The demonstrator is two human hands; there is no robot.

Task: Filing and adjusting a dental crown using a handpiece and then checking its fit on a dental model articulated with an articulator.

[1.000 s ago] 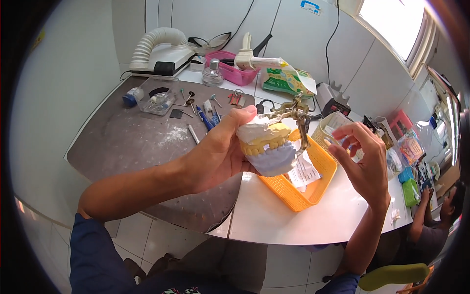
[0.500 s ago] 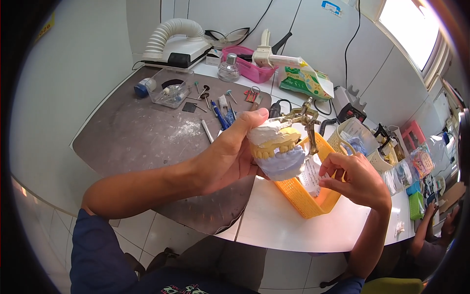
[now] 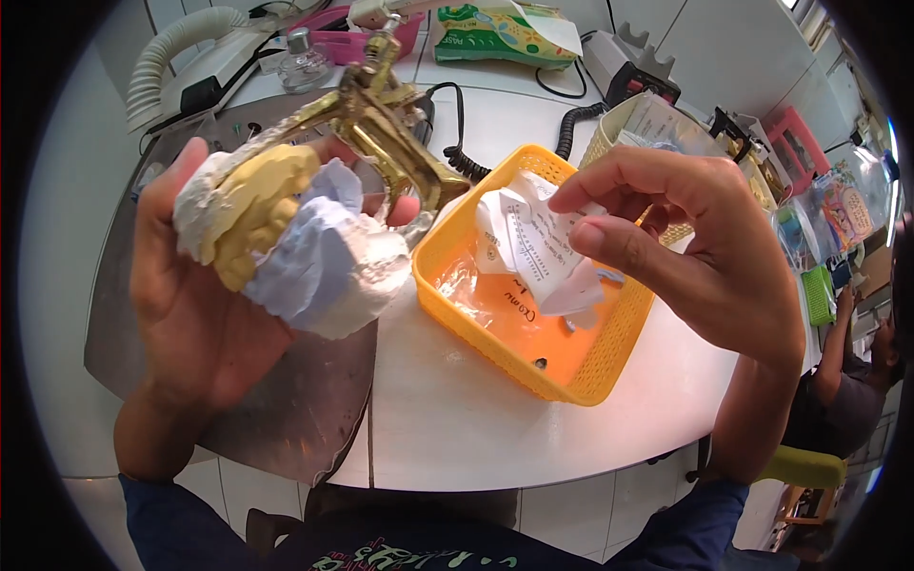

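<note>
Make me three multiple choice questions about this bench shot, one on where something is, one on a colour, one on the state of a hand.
1. Where is the crumpled paper slip?
A. Inside the mesh basket
B. On the grey metal plate
C. On the floor

2. What colour is that basket?
A. Pink
B. Orange-yellow
C. Blue

3. What is the left hand doing?
A. Lying flat on the table
B. Pinching the paper slip
C. Gripping the plaster dental cast on its brass articulator

Answers: 1 A, the slip sits within the basket's walls. 2 B, its mesh is orange-yellow. 3 C, the fingers wrap the cast, while the right hand hovers over the basket, fingertips at the slip.
</note>
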